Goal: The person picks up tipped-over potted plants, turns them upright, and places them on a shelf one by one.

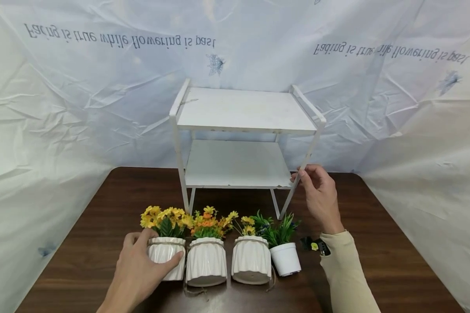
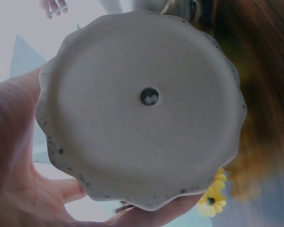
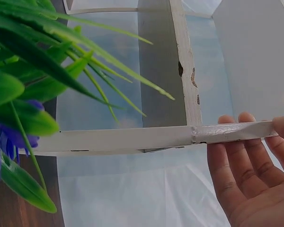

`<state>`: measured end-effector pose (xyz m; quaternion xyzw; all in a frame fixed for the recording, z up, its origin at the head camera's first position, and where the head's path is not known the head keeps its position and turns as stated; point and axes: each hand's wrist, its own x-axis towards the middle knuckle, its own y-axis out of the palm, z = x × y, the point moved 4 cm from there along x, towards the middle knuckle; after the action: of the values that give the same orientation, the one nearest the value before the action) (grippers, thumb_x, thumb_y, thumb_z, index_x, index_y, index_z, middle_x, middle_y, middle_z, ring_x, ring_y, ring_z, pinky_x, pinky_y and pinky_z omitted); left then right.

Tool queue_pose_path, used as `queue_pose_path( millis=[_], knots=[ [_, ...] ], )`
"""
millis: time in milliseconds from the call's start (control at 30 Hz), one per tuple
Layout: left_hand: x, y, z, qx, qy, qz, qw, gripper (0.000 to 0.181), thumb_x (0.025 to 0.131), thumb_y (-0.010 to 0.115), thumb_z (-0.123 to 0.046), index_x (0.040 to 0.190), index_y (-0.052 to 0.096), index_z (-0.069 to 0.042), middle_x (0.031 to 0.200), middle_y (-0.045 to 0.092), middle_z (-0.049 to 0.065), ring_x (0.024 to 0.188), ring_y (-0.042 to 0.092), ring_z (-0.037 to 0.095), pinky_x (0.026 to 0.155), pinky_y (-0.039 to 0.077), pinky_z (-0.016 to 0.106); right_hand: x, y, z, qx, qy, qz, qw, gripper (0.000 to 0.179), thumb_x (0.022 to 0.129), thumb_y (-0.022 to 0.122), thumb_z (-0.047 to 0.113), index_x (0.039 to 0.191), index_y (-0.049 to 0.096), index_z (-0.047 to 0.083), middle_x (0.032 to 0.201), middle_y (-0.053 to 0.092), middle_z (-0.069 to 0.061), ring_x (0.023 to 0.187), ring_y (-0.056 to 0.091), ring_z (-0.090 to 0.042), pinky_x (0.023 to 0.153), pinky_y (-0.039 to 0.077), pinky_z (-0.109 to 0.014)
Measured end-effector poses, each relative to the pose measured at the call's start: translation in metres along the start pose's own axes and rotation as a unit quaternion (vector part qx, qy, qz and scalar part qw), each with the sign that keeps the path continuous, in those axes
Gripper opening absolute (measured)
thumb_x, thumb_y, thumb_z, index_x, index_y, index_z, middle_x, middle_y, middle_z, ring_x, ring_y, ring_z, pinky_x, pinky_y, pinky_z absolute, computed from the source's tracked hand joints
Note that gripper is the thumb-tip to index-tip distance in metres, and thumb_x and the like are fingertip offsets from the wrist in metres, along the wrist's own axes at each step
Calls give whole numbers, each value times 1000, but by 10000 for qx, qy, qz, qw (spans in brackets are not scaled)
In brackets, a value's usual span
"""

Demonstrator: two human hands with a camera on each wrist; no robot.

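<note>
On the left of the row, my left hand (image 1: 138, 265) grips a white ribbed ceramic pot (image 1: 165, 248), fingers on its left side and thumb across its front. Yellow flowers (image 1: 166, 217) with green leaves rise from it. The left wrist view shows the pot's scalloped underside (image 2: 104, 118) with a round hole in the middle. At the right, my right hand (image 1: 324, 200) holds the right front post (image 1: 308, 153) of a white two-tier shelf (image 1: 246, 108). In the right wrist view, the fingers (image 3: 255, 165) lie on one side of that white post, the thumb on the other.
Beside the held pot stand a ribbed pot (image 1: 206, 263) with orange and yellow flowers, another ribbed pot (image 1: 251, 260) with yellow flowers, and a smooth white pot (image 1: 286, 259) with green leaves. Twine hangs off the ribbed pots. Pale printed cloth (image 1: 141, 87) surrounds the brown wooden table (image 1: 387, 261).
</note>
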<state>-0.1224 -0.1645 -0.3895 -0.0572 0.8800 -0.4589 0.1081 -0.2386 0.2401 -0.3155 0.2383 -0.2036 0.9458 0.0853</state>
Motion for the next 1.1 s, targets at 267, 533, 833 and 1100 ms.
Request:
queue_pose_path(
  millis=[267, 533, 833, 1100],
  knots=[
    [-5, -5, -5, -34, -18, -203, 9998, 84, 76, 76, -71, 126, 55, -7, 138, 38, 27, 105, 56, 49, 79, 48, 62, 1, 0, 0, 35, 12, 31, 10000, 29, 108, 52, 25, 122, 63, 2, 109, 72, -19, 99, 67, -10, 86, 53, -18],
    [-10, -8, -11, -66, 87, -337, 9994, 85, 74, 77, -72, 125, 56, -8, 139, 39, 25, 107, 57, 47, 81, 49, 61, 2, 0, 0, 155, -52, 18, 9999, 29, 108, 51, 23, 121, 63, 0, 109, 71, -22, 99, 68, -9, 87, 54, -17],
    [-17, -14, -19, -171, 189, -609, 9978, 80, 74, 80, -69, 123, 57, -9, 140, 39, 23, 110, 56, 49, 84, 47, 63, 2, 0, 0, 205, -58, 20, 9998, 30, 108, 51, 23, 122, 62, -1, 109, 70, -24, 98, 69, -7, 86, 54, -17],
    [-24, -18, -24, -219, 353, -754, 9963, 76, 75, 80, -66, 121, 57, -10, 139, 40, 21, 109, 56, 46, 86, 47, 62, 1, 0, -1, 274, 14, 34, 9996, 30, 108, 50, 23, 121, 62, -1, 109, 70, -23, 99, 69, -8, 87, 55, -18]
  ],
)
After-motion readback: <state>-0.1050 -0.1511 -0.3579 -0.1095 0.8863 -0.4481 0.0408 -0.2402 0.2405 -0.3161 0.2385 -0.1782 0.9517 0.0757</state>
